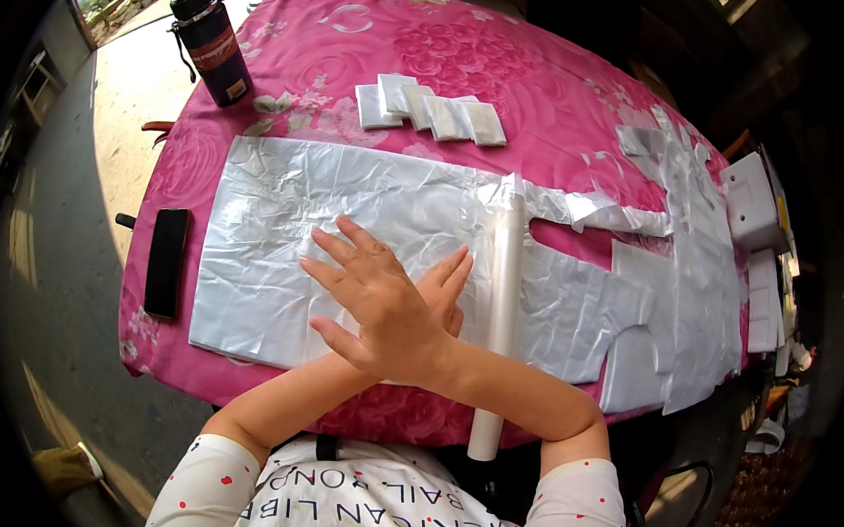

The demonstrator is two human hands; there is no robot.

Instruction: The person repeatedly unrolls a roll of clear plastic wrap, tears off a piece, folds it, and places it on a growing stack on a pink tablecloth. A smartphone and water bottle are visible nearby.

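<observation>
My forearms cross over a stack of thin, whitish, wrinkled plastic bags [262,217] laid flat on the table. My right hand [372,304] is on top and reaches to the left, fingers spread, open and holding nothing, over the plastic. Beneath it, my left hand [446,289] points to the right. Its visible fingers are stretched out, and the rest is hidden by the right hand and wrist. Just beyond those fingertips lies a long pale tube [503,315] across the bags, its near end jutting past the table edge. Neither hand holds it.
A pink flowered cloth [333,39] covers the table. Several small folded white packets [430,111] lie at the back. A dark bottle [212,47] stands far left, a phone [167,263] lies left, more plastic sheets [697,287] spread right. White boxes [757,205] stand beyond the right edge.
</observation>
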